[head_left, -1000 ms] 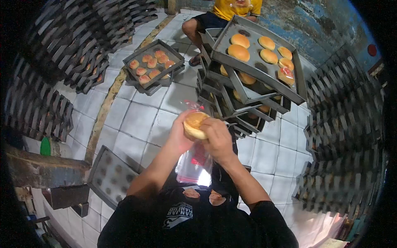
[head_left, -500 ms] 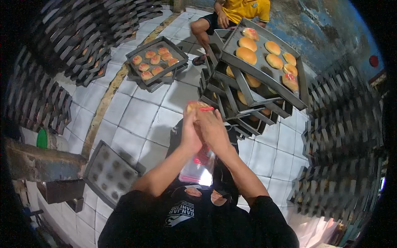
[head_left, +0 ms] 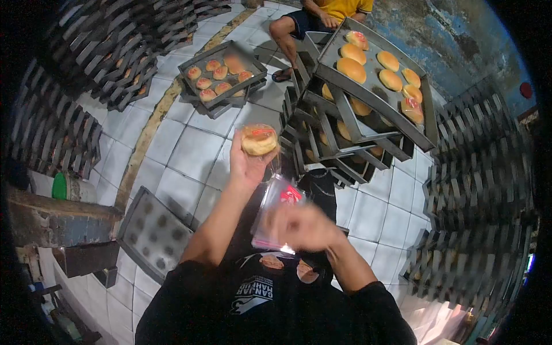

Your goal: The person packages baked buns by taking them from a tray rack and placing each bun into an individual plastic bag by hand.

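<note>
My left hand (head_left: 247,165) holds up a bun (head_left: 259,140) in a clear bag with red print, in front of my lap. Lower and to the right, my right hand (head_left: 302,227) is smeared by motion over a stack of clear plastic bags (head_left: 275,201) with red print lying on my lap. Whether its fingers hold anything is hidden by the blur. Plain buns and bagged buns lie in the top tray (head_left: 374,95) of the tall stack at the right.
A lower stack topped by a tray (head_left: 198,63) of small buns stands on the tiles ahead. An empty-looking tray (head_left: 129,221) lies at the left. Stacked trays (head_left: 471,167) line both sides. Another person's knee (head_left: 283,29) shows behind the tall stack.
My hands have parted. My left hand has carried the bagged bun left and slightly up; my right hand has come down over the bags.
</note>
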A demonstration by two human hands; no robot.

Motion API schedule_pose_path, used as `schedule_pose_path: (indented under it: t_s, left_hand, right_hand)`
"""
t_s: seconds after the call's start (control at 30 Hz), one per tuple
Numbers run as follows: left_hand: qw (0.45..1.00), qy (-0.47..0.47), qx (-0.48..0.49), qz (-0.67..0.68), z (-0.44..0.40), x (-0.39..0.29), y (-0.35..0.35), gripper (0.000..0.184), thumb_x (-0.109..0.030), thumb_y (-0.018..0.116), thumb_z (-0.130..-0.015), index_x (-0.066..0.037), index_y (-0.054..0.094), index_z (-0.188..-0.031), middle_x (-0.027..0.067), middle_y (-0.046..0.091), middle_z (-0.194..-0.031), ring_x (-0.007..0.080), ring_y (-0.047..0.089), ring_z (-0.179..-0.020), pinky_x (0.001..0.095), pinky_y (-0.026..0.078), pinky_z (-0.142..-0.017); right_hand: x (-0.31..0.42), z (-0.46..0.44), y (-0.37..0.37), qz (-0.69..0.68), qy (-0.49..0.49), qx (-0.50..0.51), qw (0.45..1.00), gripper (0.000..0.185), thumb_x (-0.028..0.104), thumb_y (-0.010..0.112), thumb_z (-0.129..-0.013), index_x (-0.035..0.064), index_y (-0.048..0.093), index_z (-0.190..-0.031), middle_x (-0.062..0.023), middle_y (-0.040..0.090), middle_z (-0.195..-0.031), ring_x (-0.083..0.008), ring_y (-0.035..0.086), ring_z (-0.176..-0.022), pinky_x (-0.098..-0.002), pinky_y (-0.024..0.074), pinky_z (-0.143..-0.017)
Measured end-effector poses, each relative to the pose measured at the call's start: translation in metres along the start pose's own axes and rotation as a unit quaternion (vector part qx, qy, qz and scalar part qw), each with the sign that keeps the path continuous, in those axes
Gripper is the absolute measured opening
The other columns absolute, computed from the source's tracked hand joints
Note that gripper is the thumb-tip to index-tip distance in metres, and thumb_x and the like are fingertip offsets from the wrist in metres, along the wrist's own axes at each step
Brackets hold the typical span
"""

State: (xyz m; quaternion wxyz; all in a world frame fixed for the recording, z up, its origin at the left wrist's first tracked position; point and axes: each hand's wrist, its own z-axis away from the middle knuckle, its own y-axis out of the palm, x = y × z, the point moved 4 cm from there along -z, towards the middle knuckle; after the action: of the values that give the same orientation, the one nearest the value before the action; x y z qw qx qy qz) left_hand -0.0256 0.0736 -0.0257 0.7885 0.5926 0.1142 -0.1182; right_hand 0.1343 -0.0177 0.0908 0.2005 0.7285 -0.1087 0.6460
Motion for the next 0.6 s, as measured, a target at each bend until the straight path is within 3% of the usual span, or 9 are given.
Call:
schedule_pose_path:
  t_s: [0.07,0.17,0.27,0.3,0.37,0.4,0.43,0.47,0.6]
  left_hand:
    - [1.000,-0.002,-0.022,0.003,0.017,0.001,0.012,0.054,-0.050,0.036,-0.109,-0.007,0.053,-0.137,0.0182,0.062,-0.131,0.0344,0.062,-0.121,0.0528,0.054,-0.102]
    - [0.999,-0.034,-0.006,-0.009,0.002,0.025,-0.007,0.054,-0.051,0.037,-0.108,-0.007,0.055,-0.134,0.0170,0.064,-0.127,0.0348,0.063,-0.119,0.0518,0.055,-0.098]
    - [0.953,0.140,0.032,-0.267,-0.002,0.008,-0.020,0.052,-0.050,0.038,-0.108,-0.006,0.057,-0.128,0.0160,0.066,-0.125,0.0340,0.065,-0.116,0.0517,0.055,-0.098]
    - [0.981,0.100,0.018,-0.166,-0.010,-0.003,-0.037,0.051,-0.050,0.038,-0.108,-0.006,0.058,-0.128,0.0157,0.066,-0.126,0.0337,0.065,-0.116,0.0516,0.055,-0.098]
    - [0.998,0.023,-0.034,-0.043,0.003,-0.012,-0.033,0.052,-0.049,0.038,-0.108,-0.007,0.057,-0.132,0.0146,0.066,-0.127,0.0312,0.064,-0.117,0.0505,0.055,-0.097]
    - [0.996,0.008,0.004,-0.086,0.029,-0.008,-0.004,0.052,-0.049,0.039,-0.108,-0.007,0.056,-0.134,0.0143,0.066,-0.127,0.0306,0.065,-0.116,0.0496,0.055,-0.097]
    - [0.991,-0.010,0.041,-0.128,0.062,0.006,0.026,0.052,-0.048,0.040,-0.108,-0.007,0.055,-0.136,0.0140,0.066,-0.127,0.0301,0.065,-0.116,0.0486,0.054,-0.097]
    - [0.986,-0.032,0.037,-0.161,0.068,0.008,0.025,0.052,-0.047,0.042,-0.108,-0.006,0.054,-0.138,0.0140,0.066,-0.128,0.0290,0.066,-0.115,0.0463,0.054,-0.097]
    - [0.956,0.005,-0.032,-0.292,0.064,0.003,0.009,0.056,-0.046,0.049,-0.107,-0.004,0.051,-0.143,0.0142,0.064,-0.132,0.0248,0.067,-0.112,0.0380,0.053,-0.098]
  right_hand:
    - [-0.005,-0.017,-0.037,0.288,-0.094,-0.276,0.912,0.021,0.018,0.073,-0.092,0.0054,0.059,-0.082,-0.0070,0.066,-0.093,-0.0235,0.063,-0.091,-0.0347,0.0503,-0.077]
    - [-0.045,-0.032,-0.043,0.340,-0.020,-0.197,0.919,0.018,0.018,0.072,-0.092,0.0063,0.059,-0.086,-0.0044,0.067,-0.093,-0.0215,0.065,-0.092,-0.0345,0.0511,-0.077]
    - [-0.022,0.000,-0.020,0.067,0.081,-0.053,0.993,0.017,0.013,0.073,-0.092,0.0060,0.058,-0.087,-0.0038,0.066,-0.097,-0.0192,0.066,-0.092,-0.0361,0.0521,-0.077]
    - [-0.016,0.010,-0.016,0.009,0.092,-0.028,0.995,0.016,0.011,0.073,-0.091,0.0059,0.058,-0.088,-0.0037,0.066,-0.098,-0.0184,0.066,-0.092,-0.0364,0.0525,-0.077]
    - [-0.011,0.020,-0.019,0.009,0.039,-0.060,0.997,0.015,0.010,0.074,-0.091,0.0058,0.060,-0.090,-0.0037,0.066,-0.100,-0.0167,0.067,-0.092,-0.0366,0.0534,-0.078]
    - [-0.020,0.013,-0.035,0.018,0.047,-0.309,0.950,0.021,0.006,0.080,-0.084,0.0023,0.061,-0.093,-0.0088,0.066,-0.099,-0.0199,0.064,-0.088,-0.0310,0.0522,-0.077]
    - [-0.009,0.010,-0.045,0.302,-0.048,-0.349,0.886,0.024,0.007,0.080,-0.084,0.0007,0.063,-0.100,-0.0111,0.066,-0.101,-0.0243,0.065,-0.090,-0.0337,0.0532,-0.079]
    - [0.002,0.007,-0.045,0.559,-0.139,-0.354,0.737,0.029,0.007,0.080,-0.083,-0.0008,0.064,-0.106,-0.0134,0.066,-0.103,-0.0287,0.066,-0.092,-0.0364,0.0541,-0.081]
    - [-0.007,0.000,-0.048,0.500,-0.109,-0.296,0.806,0.024,0.007,0.077,-0.086,-0.0024,0.067,-0.106,-0.0158,0.066,-0.103,-0.0315,0.067,-0.094,-0.0367,0.0545,-0.082]
